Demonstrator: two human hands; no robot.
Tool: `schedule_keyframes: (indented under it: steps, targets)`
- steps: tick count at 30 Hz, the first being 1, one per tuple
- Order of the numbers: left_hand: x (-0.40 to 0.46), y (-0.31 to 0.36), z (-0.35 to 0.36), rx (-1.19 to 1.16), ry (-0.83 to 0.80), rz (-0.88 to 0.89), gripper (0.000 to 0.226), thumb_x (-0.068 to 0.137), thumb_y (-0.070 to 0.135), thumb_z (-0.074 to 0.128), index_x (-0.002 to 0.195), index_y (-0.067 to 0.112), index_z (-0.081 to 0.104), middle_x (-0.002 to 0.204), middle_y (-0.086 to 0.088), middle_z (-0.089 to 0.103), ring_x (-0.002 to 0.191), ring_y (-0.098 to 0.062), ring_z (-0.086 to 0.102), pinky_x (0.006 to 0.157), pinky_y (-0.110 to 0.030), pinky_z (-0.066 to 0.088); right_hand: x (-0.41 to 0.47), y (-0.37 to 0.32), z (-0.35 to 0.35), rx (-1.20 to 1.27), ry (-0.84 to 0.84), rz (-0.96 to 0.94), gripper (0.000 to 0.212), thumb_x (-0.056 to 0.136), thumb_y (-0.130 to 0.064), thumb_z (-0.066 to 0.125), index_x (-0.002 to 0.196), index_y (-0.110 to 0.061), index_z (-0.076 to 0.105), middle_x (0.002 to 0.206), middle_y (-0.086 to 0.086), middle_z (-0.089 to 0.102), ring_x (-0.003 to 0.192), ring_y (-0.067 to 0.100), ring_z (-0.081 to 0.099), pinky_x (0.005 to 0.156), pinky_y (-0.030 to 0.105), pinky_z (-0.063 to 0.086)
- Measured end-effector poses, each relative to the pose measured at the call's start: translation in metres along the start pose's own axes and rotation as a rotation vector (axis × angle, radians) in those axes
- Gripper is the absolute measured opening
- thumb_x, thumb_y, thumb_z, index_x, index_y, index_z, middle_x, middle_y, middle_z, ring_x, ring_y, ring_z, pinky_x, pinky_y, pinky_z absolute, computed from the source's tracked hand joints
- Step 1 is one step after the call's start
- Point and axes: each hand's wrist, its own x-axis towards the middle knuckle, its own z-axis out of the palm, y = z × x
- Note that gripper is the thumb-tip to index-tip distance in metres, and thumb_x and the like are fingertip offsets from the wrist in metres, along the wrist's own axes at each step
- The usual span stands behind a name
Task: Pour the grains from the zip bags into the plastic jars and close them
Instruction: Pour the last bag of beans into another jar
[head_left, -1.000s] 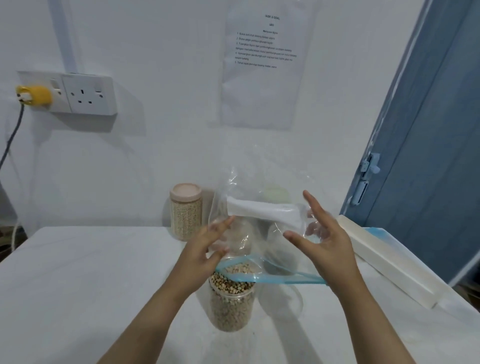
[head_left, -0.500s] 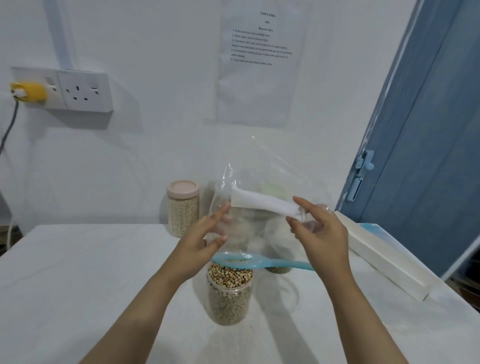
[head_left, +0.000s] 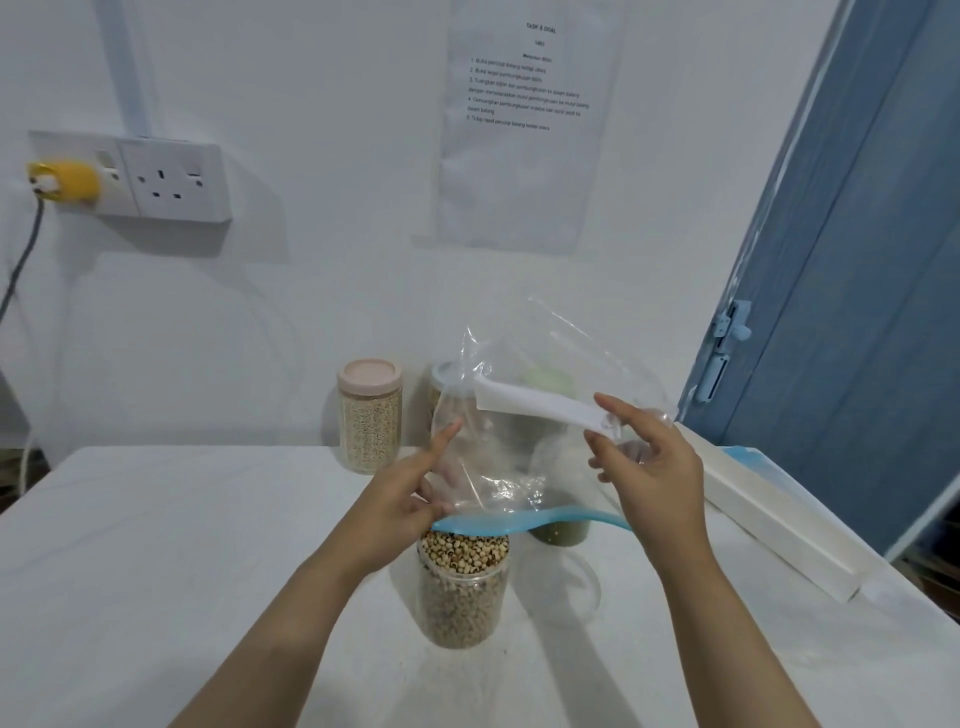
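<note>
The bag (head_left: 540, 441) now hangs empty and upside down, its blue zip mouth just above the open jar (head_left: 462, 587) of beans on the worktop (head_left: 156, 545). Left hand (head_left: 400, 499) and right hand (head_left: 649, 467) have drawn closer, both pinching it. Pouring looks finished; the lid comes next.

White table (head_left: 156, 545) with four jars (head_left: 462, 592) and white box (head_left: 779, 525).

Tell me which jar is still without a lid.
The front jar, full of pale beans, right under the upturned bag; its mouth is open. The pink-lidded jar by the wall is capped. The jars behind the bag are too hidden to judge.
</note>
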Motion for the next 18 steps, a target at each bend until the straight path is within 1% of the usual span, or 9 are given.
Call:
schedule_keyframes:
  steps: [4, 6, 9, 11, 12, 14, 15, 17, 18]
  targets:
    - [0.001, -0.004, 0.001, 0.035, 0.005, -0.019, 0.095, 0.085, 0.009, 0.075, 0.139, 0.069, 0.024, 0.091, -0.003, 0.056, 0.078, -0.014, 0.061, 0.088, -0.032, 0.056, -0.002, 0.003, 0.0, -0.008, 0.008, -0.012, 0.041, 0.087, -0.012, 0.074, 0.112, -0.043, 0.069, 0.102, 0.002, 0.061, 0.076, 0.028, 0.065, 0.061, 0.019, 0.055]
    - [0.0, -0.004, 0.002, 0.006, -0.019, -0.014, 0.093, 0.088, 0.003, 0.069, 0.142, 0.065, 0.024, 0.097, 0.006, 0.059, 0.084, -0.012, 0.061, 0.09, -0.029, 0.055, -0.003, 0.004, 0.0, -0.009, 0.019, -0.015, 0.042, 0.086, -0.011, 0.074, 0.113, -0.042, 0.068, 0.101, 0.003, 0.062, 0.078, 0.029, 0.065, 0.063, 0.021, 0.056]
    - [-0.004, -0.004, 0.001, 0.007, -0.076, -0.008, 0.093, 0.091, -0.01, 0.054, 0.148, 0.056, 0.024, 0.113, 0.03, 0.058, 0.1, -0.004, 0.062, 0.09, -0.021, 0.051, -0.007, 0.004, 0.001, -0.042, 0.035, -0.022, 0.044, 0.086, -0.013, 0.075, 0.112, -0.047, 0.067, 0.097, 0.001, 0.063, 0.078, 0.026, 0.066, 0.075, 0.034, 0.059]
    - [-0.006, -0.005, 0.0, -0.015, -0.083, 0.0, 0.088, 0.092, -0.005, 0.056, 0.147, 0.056, 0.025, 0.121, 0.036, 0.053, 0.113, -0.001, 0.058, 0.094, -0.018, 0.049, -0.01, 0.003, 0.002, -0.054, 0.036, -0.028, 0.044, 0.086, -0.013, 0.075, 0.113, -0.047, 0.067, 0.095, -0.002, 0.062, 0.079, 0.025, 0.066, 0.076, 0.032, 0.057]
    - [-0.007, -0.005, 0.0, -0.038, -0.077, 0.009, 0.082, 0.094, 0.005, 0.061, 0.146, 0.058, 0.026, 0.125, 0.037, 0.051, 0.118, 0.0, 0.055, 0.097, -0.018, 0.048, -0.011, 0.002, 0.002, -0.062, 0.035, -0.036, 0.044, 0.086, -0.013, 0.075, 0.114, -0.046, 0.067, 0.093, -0.002, 0.061, 0.079, 0.026, 0.066, 0.076, 0.031, 0.057]
    - [-0.006, 0.0, 0.003, -0.081, -0.031, 0.023, 0.07, 0.093, 0.026, 0.066, 0.144, 0.058, 0.031, 0.136, 0.027, 0.045, 0.122, -0.001, 0.052, 0.098, -0.021, 0.048, -0.012, 0.002, 0.002, -0.092, 0.042, -0.052, 0.045, 0.085, -0.015, 0.076, 0.118, -0.044, 0.066, 0.094, -0.004, 0.061, 0.08, 0.024, 0.066, 0.076, 0.03, 0.057]
    - [-0.004, 0.004, 0.005, -0.087, 0.024, 0.034, 0.066, 0.092, 0.03, 0.066, 0.144, 0.055, 0.035, 0.137, 0.02, 0.045, 0.119, -0.002, 0.053, 0.096, -0.021, 0.048, -0.012, 0.002, 0.001, -0.111, 0.051, -0.056, 0.046, 0.085, -0.018, 0.076, 0.122, -0.044, 0.065, 0.096, -0.005, 0.061, 0.08, 0.021, 0.066, 0.075, 0.025, 0.056]
    - [0.003, 0.013, 0.013, -0.093, 0.157, 0.076, 0.059, 0.093, 0.02, 0.066, 0.142, 0.044, 0.043, 0.124, 0.011, 0.051, 0.104, -0.002, 0.058, 0.088, -0.016, 0.048, -0.01, 0.001, -0.002, -0.193, 0.078, -0.062, 0.056, 0.085, -0.028, 0.077, 0.133, -0.045, 0.055, 0.101, -0.01, 0.058, 0.074, 0.011, 0.061, 0.07, 0.013, 0.05]
    - [0.007, 0.018, 0.018, -0.107, 0.214, 0.097, 0.057, 0.094, 0.012, 0.065, 0.14, 0.04, 0.047, 0.115, 0.007, 0.054, 0.097, -0.001, 0.058, 0.085, -0.013, 0.047, -0.009, 0.003, -0.005, -0.259, 0.083, -0.052, 0.064, 0.084, -0.037, 0.076, 0.14, -0.047, 0.046, 0.102, -0.011, 0.056, 0.073, 0.01, 0.057, 0.069, 0.012, 0.047]
